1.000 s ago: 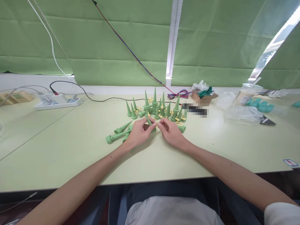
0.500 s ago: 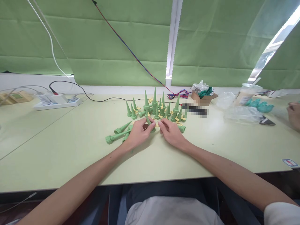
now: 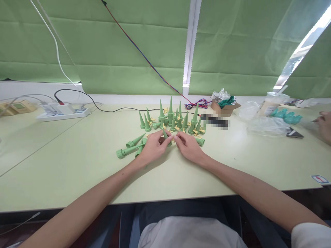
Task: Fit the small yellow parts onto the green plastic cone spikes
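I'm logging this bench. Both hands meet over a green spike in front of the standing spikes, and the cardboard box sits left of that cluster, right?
Not quite. The head view shows the cardboard box right of the standing spikes, not left. Left hand and right hand do meet over a green spike.

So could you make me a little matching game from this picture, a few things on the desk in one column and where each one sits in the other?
Things:
1. small green plastic cone spike
2. white power strip
3. small brown cardboard box
4. long green plastic spikes lying flat

Places:
A. far left of the pale green table, with a black cable plugged in
B. between the fingertips of the left hand and right hand
C. on the table just left of the left hand
D. right of the standing spikes, holding crumpled clear plastic

Pairs: 1-B, 2-A, 3-D, 4-C
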Action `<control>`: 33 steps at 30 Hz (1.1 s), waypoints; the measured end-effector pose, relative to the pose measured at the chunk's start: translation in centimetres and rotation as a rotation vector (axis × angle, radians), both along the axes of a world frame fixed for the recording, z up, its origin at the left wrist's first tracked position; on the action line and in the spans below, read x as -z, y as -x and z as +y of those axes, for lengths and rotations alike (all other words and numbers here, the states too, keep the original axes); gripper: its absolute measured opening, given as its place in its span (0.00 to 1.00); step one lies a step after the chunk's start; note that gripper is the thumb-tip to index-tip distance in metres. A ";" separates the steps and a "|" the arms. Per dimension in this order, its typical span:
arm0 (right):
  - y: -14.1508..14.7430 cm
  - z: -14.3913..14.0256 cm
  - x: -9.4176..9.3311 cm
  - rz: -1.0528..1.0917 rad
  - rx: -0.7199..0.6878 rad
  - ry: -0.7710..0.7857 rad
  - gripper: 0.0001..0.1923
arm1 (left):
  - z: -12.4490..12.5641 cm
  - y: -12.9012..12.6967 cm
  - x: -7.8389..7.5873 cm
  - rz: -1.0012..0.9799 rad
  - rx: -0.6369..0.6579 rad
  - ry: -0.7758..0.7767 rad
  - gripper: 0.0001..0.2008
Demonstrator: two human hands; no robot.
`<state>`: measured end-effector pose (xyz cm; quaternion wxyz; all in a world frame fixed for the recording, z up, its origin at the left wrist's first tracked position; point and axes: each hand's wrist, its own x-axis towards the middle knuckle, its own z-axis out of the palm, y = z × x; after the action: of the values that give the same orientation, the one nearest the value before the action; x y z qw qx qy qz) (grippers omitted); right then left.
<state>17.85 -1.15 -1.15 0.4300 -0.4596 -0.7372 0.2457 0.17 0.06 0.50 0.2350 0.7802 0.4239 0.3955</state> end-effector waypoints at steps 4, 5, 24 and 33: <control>-0.1 0.2 0.1 -0.024 0.005 -0.036 0.21 | 0.0 0.0 0.0 0.012 0.002 -0.006 0.13; -0.1 0.2 0.2 -0.025 0.003 -0.036 0.21 | 0.0 0.0 0.0 0.013 0.002 -0.005 0.13; -0.1 -0.2 0.1 0.099 -0.061 0.050 0.10 | -0.2 -0.2 -0.5 0.003 -0.050 -0.004 0.12; 0.0 0.0 0.2 0.048 -0.032 0.029 0.10 | -0.1 -0.2 -0.2 0.014 -0.037 -0.001 0.12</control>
<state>17.89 -1.17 -1.34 0.4371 -0.4479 -0.7302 0.2741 0.34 -0.03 0.71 0.2241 0.7750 0.4396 0.3948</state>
